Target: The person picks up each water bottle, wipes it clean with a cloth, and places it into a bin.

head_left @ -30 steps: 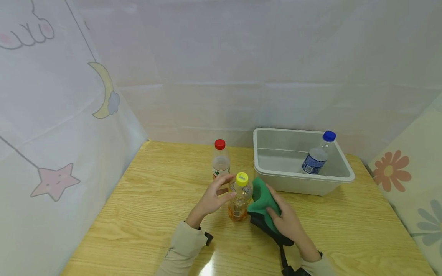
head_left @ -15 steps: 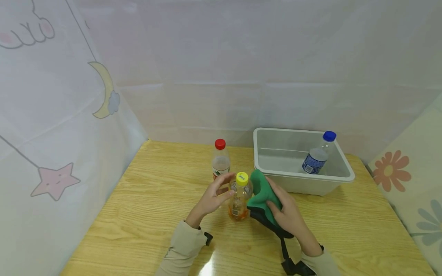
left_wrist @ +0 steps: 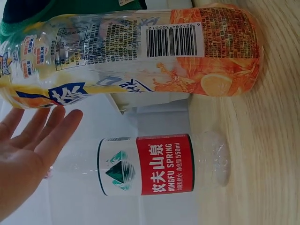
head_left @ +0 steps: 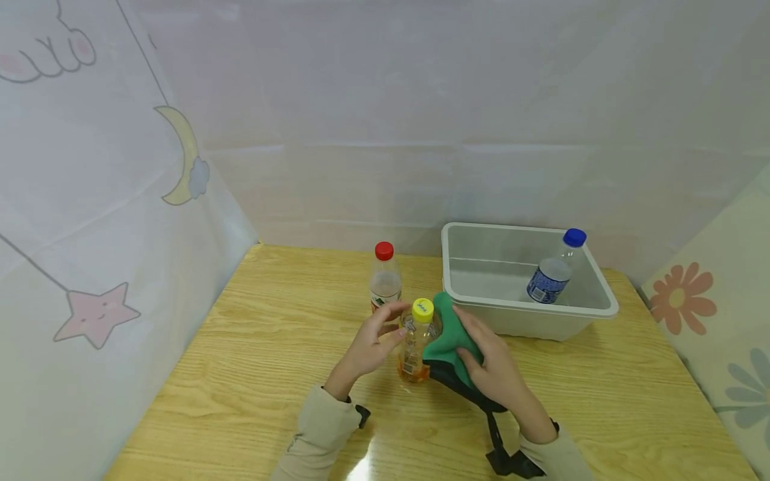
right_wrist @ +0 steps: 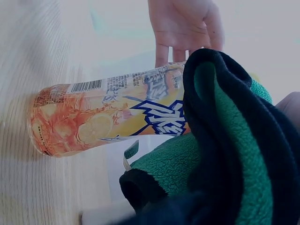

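Observation:
A clear drink bottle [head_left: 412, 357] with a yellow cap and orange lemon label stands upright on the wooden table. My left hand [head_left: 368, 346] is at its upper left side, fingers extended; in the left wrist view the fingertips [left_wrist: 70, 119] come right up to the label. In my right hand [head_left: 499, 369] I grip a folded green fleecy cloth [head_left: 454, 336] with black edging, thumb on the near side. The cloth lies against the bottle's right side and covers part of it in the right wrist view. Just behind stands a red-capped water bottle [head_left: 385, 279], partly hidden by my left fingers.
A light grey plastic tub [head_left: 505, 319] stands at the back right. Inside it a blue-capped water bottle [head_left: 549, 279] leans to the right. A pale curtain [head_left: 337, 194] hangs behind the wooden table [head_left: 252, 347].
The right hand has moved slightly up and to the left with the cloth, closer against the yellow-capped bottle. The left hand stays nearly where it was.

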Demonstrator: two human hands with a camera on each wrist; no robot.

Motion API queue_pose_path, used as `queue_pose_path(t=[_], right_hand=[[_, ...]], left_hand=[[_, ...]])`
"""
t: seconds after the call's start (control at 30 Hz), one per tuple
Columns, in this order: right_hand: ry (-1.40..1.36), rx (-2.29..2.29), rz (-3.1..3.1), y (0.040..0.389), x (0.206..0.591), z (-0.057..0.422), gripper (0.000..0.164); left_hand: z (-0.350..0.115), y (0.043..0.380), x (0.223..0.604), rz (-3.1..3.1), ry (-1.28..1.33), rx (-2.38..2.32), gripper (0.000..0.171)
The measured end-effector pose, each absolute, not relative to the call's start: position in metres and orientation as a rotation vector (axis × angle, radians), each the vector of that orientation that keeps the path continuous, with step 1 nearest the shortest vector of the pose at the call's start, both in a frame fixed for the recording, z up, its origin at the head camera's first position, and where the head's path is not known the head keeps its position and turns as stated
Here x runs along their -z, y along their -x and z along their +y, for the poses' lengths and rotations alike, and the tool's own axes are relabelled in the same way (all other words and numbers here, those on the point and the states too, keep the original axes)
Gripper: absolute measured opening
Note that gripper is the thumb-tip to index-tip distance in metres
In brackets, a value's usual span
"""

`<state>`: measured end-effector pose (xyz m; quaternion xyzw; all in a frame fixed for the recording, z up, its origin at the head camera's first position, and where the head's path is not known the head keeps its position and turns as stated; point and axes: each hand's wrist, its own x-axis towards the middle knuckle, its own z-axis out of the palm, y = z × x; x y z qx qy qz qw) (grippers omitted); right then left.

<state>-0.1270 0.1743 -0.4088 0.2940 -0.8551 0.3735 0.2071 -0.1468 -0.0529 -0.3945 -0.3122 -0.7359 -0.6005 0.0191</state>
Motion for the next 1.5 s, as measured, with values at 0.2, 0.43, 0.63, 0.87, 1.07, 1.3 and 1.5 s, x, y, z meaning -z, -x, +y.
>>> queue_pose_path(t=[0.2, 0.43, 0.63, 0.87, 1.07, 1.3, 1.5], right_hand=[[-0.827, -1.025, -2.380, 0.125, 0.408, 0.172, 0.072], [-0.844, -0.984, -2.364, 0.123, 0.407, 0.170, 0.072], [-0.820, -0.972, -2.380, 0.123, 0.407, 0.170, 0.070], [-0.782, -0.931, -2.458, 0.125, 0.408, 0.166, 0.071], [-0.736, -0.942, -2.476, 0.125, 0.415, 0.161, 0.072], [-0.710, -0.991, -2.454, 0.126, 0.430, 0.158, 0.073], [-0.700, -1.039, -2.447, 0.127, 0.443, 0.157, 0.073]], left_hand=[[-0.045, 0.154, 0.412, -2.390, 0.839, 1.594, 0.044], [-0.040, 0.154, 0.412, -2.442, 0.775, 1.475, 0.057], [-0.040, 0.154, 0.410, -2.454, 0.791, 1.430, 0.052], [-0.040, 0.153, 0.409, -2.446, 0.806, 1.436, 0.049], [-0.041, 0.153, 0.409, -2.436, 0.791, 1.455, 0.048], [-0.041, 0.153, 0.411, -2.432, 0.784, 1.500, 0.047], [-0.040, 0.153, 0.412, -2.430, 0.772, 1.496, 0.048]])
